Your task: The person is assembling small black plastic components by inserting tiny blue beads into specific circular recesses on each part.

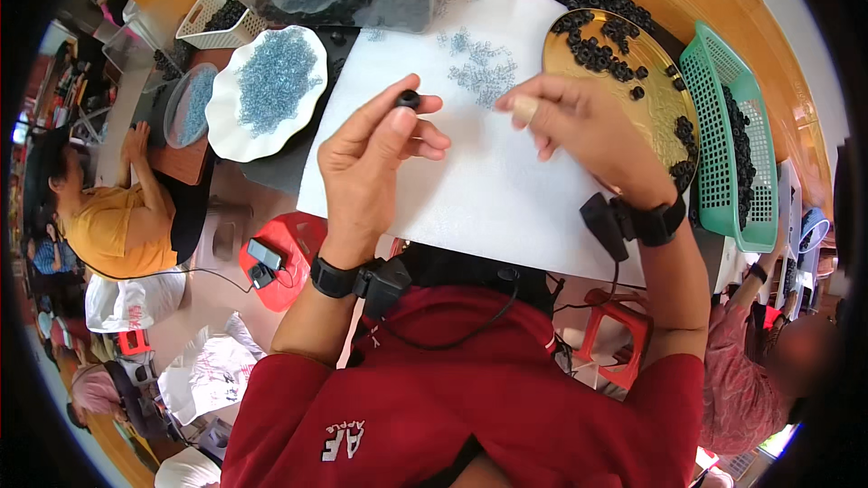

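white scalloped plate [217,122] at left, heaped with small blue-grey spring-like pieces [276,81]; heap runs close to the wavy rim, so a sleeve or forearm brushing it could spill some.

left hand [357,149]: thumb and forefinger pinch one black ring-shaped part [409,99], remaining fingers spread and loosely curled. part is held up, clear of the white foam sheet [425,208]. judged risk: round sides and a fingertip-only grip; uneven squeeze could make it roll out and drop.

centre: scattered spring-like pieces lie loose on the sheet, toward its far side. low and tangled-looking; a sweep of the fingers could drag several along or flick them away.

right hand [579,117]: just beside that scatter, thumb and forefinger tips close together, others curled. cannot tell whether a piece sits between them. if so, too hard a pinch might bend it or shoot it off.

right: gold tray [653,113] with more black rings, partly behind the wrist; black wrist device [663,221] trails a cable [622,273], which could snag. green basket [714,190] beyond, holding black parts.
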Demonstrator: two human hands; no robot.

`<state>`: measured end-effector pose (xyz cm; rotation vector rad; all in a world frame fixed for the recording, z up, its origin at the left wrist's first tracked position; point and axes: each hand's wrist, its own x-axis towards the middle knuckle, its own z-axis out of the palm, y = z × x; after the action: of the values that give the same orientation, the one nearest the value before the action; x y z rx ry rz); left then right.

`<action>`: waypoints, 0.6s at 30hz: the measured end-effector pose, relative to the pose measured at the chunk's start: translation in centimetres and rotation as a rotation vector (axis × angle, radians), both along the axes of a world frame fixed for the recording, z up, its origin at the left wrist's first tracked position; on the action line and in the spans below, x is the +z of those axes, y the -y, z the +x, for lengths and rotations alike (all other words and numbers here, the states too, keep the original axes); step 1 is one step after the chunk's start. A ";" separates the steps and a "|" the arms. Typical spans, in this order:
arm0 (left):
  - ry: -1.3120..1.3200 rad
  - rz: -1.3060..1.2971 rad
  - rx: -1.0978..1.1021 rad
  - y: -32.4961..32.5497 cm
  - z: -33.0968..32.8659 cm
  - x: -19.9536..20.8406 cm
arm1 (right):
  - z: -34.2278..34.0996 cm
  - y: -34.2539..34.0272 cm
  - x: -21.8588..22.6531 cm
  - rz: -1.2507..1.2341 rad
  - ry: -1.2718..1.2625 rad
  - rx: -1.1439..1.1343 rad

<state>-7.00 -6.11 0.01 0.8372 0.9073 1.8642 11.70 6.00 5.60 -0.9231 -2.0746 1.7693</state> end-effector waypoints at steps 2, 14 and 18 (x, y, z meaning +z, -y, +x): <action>-0.016 -0.032 0.045 0.1 -0.5 0.0 | 0.2 -1.7 -0.1 0.102 0.021 -0.089; 0.012 -0.082 0.098 0.0 -1.4 -1.0 | -3.4 -3.3 -2.0 0.627 0.106 0.029; 0.021 -0.063 0.079 0.0 -1.4 -1.1 | -4.8 -3.6 -2.6 0.764 0.158 0.052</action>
<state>-8.37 -6.15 -1.08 0.7520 0.9935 1.8992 6.93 9.58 3.03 -0.7787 -2.5737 0.7856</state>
